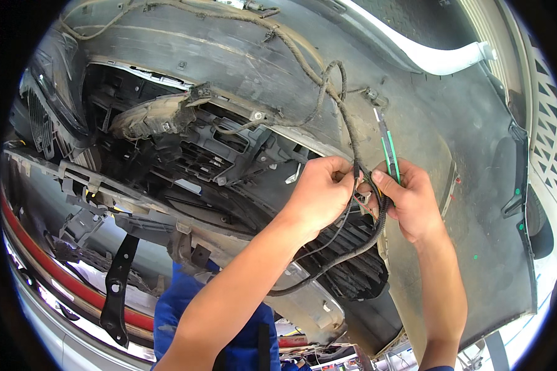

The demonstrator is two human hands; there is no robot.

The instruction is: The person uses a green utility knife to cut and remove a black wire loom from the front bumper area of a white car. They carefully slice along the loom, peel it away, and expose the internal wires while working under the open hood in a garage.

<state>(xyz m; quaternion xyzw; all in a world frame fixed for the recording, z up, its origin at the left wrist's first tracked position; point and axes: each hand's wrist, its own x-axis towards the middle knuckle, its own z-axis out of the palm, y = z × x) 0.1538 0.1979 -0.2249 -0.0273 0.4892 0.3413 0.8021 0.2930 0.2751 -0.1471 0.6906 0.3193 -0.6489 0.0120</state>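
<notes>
A dark wiring harness (pixel 351 127) in a ribbed sleeve runs down over the inside of a large grey car bumper cover (pixel 229 46). My left hand (pixel 323 193) pinches the harness where thin coloured wires come out of the sleeve. Beside it, my right hand (pixel 410 199) grips a green and black utility knife (pixel 388 145), its blade pointing up and away from me. The right thumb and fingers also lie against the wires. Below both hands the harness (pixel 353 250) loops back to the left. Exactly where the fingertips meet the wires is partly hidden.
A dirty lamp unit (pixel 158 116) and black grille parts (pixel 204 154) sit in the bumper's openings. A black metal bracket (pixel 116 290) hangs at lower left near a red bar (pixel 56 272). White trim (pixel 439 59) curves along the top right. A connector (pixel 374 97) lies above the knife.
</notes>
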